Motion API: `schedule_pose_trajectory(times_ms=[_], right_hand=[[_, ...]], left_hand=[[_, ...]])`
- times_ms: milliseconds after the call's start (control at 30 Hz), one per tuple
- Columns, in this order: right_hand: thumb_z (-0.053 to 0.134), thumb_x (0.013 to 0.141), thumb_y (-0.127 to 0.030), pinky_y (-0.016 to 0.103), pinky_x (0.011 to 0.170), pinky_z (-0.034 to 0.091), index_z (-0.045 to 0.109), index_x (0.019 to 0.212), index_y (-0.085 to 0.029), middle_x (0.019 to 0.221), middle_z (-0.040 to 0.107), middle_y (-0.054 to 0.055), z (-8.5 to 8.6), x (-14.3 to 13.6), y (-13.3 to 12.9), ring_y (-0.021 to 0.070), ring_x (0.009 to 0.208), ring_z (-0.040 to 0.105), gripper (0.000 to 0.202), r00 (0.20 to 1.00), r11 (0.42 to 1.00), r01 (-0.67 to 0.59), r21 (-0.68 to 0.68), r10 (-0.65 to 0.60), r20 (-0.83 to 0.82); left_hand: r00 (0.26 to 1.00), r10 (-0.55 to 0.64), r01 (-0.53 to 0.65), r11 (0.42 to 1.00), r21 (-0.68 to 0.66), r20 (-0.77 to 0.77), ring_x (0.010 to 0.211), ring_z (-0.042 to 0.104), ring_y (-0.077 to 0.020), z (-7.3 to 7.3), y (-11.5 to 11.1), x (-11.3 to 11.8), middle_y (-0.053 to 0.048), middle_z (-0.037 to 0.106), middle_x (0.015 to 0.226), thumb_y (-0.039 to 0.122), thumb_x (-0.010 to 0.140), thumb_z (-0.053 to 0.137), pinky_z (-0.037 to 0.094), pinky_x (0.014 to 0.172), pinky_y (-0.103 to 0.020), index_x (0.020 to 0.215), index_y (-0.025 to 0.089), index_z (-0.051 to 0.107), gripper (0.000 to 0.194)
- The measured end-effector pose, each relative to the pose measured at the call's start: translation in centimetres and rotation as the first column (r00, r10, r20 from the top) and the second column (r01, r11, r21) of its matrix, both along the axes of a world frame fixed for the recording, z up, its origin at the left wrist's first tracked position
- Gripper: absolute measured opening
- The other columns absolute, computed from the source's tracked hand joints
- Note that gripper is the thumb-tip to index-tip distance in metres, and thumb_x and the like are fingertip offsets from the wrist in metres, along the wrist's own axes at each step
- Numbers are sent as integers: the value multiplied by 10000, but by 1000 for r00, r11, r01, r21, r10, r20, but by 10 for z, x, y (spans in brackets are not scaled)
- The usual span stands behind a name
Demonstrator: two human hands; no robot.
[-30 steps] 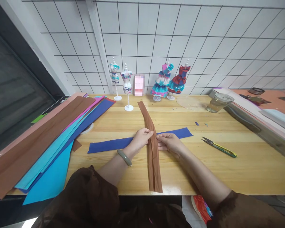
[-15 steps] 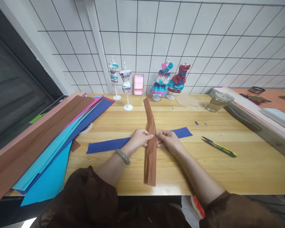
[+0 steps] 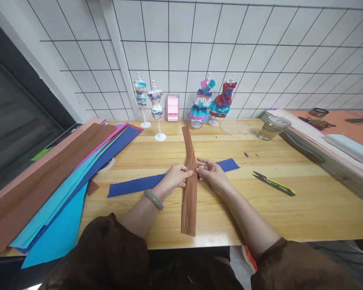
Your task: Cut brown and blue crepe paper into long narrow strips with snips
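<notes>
A long brown paper strip [image 3: 190, 201] lies front to back on the table, crossing over a blue strip [image 3: 136, 185] that runs left to right. My left hand [image 3: 178, 175], with a bangle on its wrist, pinches the left edge of the brown strip near the crossing. On the opposite edge, my right hand [image 3: 210, 173] has thumb and a fingertip closed on the brown strip, its index finger raised. The blue strip's right end [image 3: 228, 164] shows beyond my right hand. Both hands partly hide the crossing.
Coloured paper sheets [image 3: 57, 173] are stacked at the left. Green-yellow snips [image 3: 274, 184] lie at the right, with a cup of liquid [image 3: 274, 128] behind. Several small dress forms [image 3: 157, 108] and a phone [image 3: 172, 108] stand by the tiled wall.
The index finger of my right hand has lifted away from the brown strip. The whole view has shifted slightly, moving things a little left in the picture.
</notes>
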State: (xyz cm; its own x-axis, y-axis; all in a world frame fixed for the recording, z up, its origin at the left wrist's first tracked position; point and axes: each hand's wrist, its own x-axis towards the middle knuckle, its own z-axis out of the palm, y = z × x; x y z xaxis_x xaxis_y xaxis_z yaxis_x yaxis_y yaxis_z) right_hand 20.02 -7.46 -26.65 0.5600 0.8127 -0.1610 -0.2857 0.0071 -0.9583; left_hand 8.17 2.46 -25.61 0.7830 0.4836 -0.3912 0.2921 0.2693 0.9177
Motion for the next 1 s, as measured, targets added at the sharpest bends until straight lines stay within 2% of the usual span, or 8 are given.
schedule_pose_trajectory(times_ms=[133, 300, 433, 633, 833, 1000], right_hand=[[736, 624, -250, 211, 502, 469, 481, 1099, -167, 715, 618, -7, 4, -4, -1, 106, 588, 576, 546, 999, 999, -44, 4, 44, -6], [736, 612, -226, 171, 440, 378, 482, 1124, -152, 622, 585, -53, 3, -3, -2, 52, 464, 482, 576, 998, 998, -65, 17, 64, 21], [738, 600, -234, 173, 418, 348, 491, 1127, -144, 601, 579, -55, 1, 0, -2, 53, 445, 462, 589, 998, 999, -52, -3, 52, 36], [739, 599, -235, 187, 481, 403, 501, 1118, -170, 698, 610, -27, 4, 0, -3, 83, 554, 545, 575, 999, 998, -53, 27, 53, 8], [740, 595, -206, 177, 450, 379, 503, 1126, -163, 665, 617, -30, 3, 3, -4, 76, 517, 528, 583, 998, 997, -66, 35, 67, -9], [746, 599, -208, 214, 547, 457, 515, 1099, -188, 747, 642, -3, 5, 0, -4, 110, 618, 594, 552, 994, 998, -51, 47, 55, -90]], left_hand=[[999, 11, -9, 999, -43, 48, 677, 636, -144, 3, -1, 0, -52, 648, 777, 337, 741, 632, 452, 576, -231, 804, 162, 478, 242], [999, -22, 23, 999, -33, 47, 688, 641, -157, 3, 0, -1, -67, 656, 819, 364, 742, 624, 460, 589, -254, 801, 162, 484, 253], [995, 9, -3, 998, -59, 99, 721, 642, -163, -3, 1, 0, -59, 657, 817, 277, 706, 670, 477, 608, -267, 807, 167, 457, 261], [987, 47, -25, 989, -145, 156, 741, 645, -171, -5, 2, 0, -59, 667, 814, 215, 655, 720, 504, 682, -326, 960, 171, 498, 380], [992, -24, 46, 982, -184, 123, 770, 642, -166, 1, 1, -2, -110, 677, 888, 269, 681, 704, 495, 709, -298, 869, 120, 626, 252], [995, -22, 46, 968, -248, 98, 748, 644, -167, 1, 2, -3, -113, 679, 845, 264, 641, 738, 495, 710, -310, 806, 107, 609, 262]])
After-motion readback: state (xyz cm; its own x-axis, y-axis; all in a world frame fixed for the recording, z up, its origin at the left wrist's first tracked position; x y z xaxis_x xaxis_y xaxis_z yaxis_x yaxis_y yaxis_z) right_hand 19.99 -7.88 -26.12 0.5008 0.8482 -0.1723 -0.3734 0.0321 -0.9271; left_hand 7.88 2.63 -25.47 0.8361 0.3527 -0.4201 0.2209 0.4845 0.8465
